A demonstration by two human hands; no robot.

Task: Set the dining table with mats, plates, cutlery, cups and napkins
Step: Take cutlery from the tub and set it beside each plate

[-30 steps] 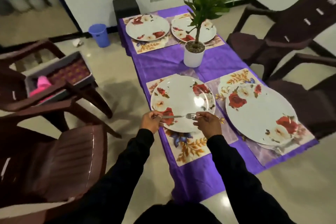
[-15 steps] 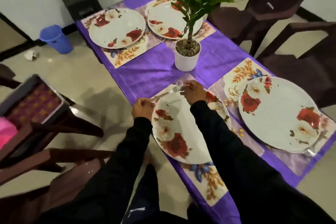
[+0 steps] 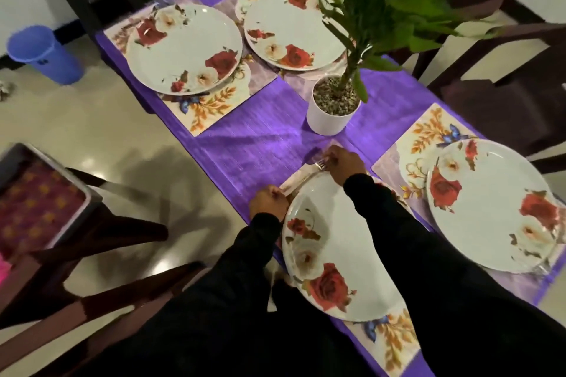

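A metal fork point(image 3: 312, 173) lies along the far rim of the nearest rose-patterned plate point(image 3: 333, 257), over the floral mat point(image 3: 395, 343) beneath it. My right hand point(image 3: 344, 164) pinches the fork's tine end. My left hand point(image 3: 268, 202) holds its handle end at the table's left edge. Three more rose plates stand on mats: one at the right point(image 3: 490, 205), two at the far end point(image 3: 183, 49) point(image 3: 294, 30). The purple cloth point(image 3: 260, 138) covers the table.
A potted green plant in a white pot point(image 3: 329, 113) stands mid-table just beyond my hands. Dark brown chairs flank the table at the left point(image 3: 92, 254) and right point(image 3: 505, 95). A tray point(image 3: 39, 196) sits on the left chair. A blue bin point(image 3: 46, 55) stands on the floor.
The view has tilted down and closer to the table. Both hands carried the fork from over the near plate's middle to its far rim and lowered it there.
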